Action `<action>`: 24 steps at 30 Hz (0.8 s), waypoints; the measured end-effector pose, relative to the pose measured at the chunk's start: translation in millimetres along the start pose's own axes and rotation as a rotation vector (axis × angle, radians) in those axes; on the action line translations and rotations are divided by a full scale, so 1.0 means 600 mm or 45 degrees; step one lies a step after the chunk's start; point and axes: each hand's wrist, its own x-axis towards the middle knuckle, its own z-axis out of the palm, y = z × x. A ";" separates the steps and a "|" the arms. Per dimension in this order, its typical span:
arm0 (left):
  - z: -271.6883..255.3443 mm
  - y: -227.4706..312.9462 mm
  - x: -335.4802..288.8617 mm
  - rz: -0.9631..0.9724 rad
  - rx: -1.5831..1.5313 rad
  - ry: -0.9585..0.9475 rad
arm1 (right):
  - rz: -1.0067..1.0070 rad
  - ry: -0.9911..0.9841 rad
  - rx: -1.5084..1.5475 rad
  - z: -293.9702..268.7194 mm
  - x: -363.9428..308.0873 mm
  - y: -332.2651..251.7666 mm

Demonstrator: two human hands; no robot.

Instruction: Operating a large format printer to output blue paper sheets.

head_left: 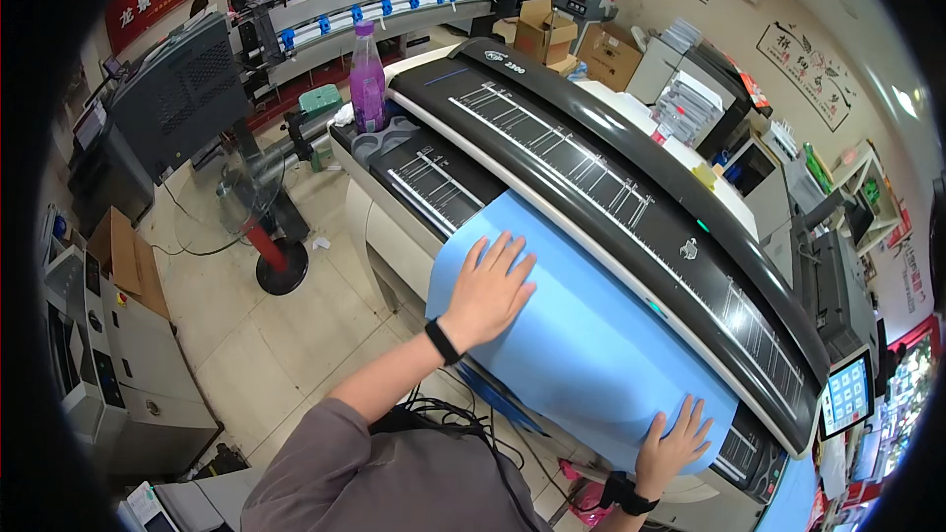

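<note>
A large light-blue sheet (pixel 581 335) lies over the front feed table of a wide black-and-white scanner (pixel 591 192). Its far edge meets the slot under the scanner's long cover, and its near part bends down over the front. My left hand (pixel 490 291) rests flat on the sheet's left part, fingers spread. Near the sheet's right end, my right hand (pixel 674 443) lies on it with fingers stretched out. Neither hand grips anything. Black ruled markings of the feed table (pixel 434 187) show left of the sheet.
A bottle of purple liquid (pixel 368 84) stands at the scanner's left end beside a grey cup holder (pixel 382 138). A lit touch screen (pixel 847 394) is at the right end. Black cables (pixel 463 421) hang below the sheet. A fan stand (pixel 281 261) is on the floor to the left.
</note>
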 end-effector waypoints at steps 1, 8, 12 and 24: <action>-0.005 0.010 -0.015 0.005 0.025 -0.006 | -0.002 -0.001 -0.025 0.000 -0.002 0.000; 0.001 0.024 -0.018 0.044 -0.009 0.040 | -0.028 -0.014 0.019 -0.002 0.025 0.005; 0.014 0.022 0.006 0.078 -0.050 0.082 | 0.007 -0.119 0.020 -0.008 0.060 0.004; 0.038 0.016 0.040 0.080 -0.015 0.146 | 0.038 -0.201 0.026 -0.004 0.096 0.003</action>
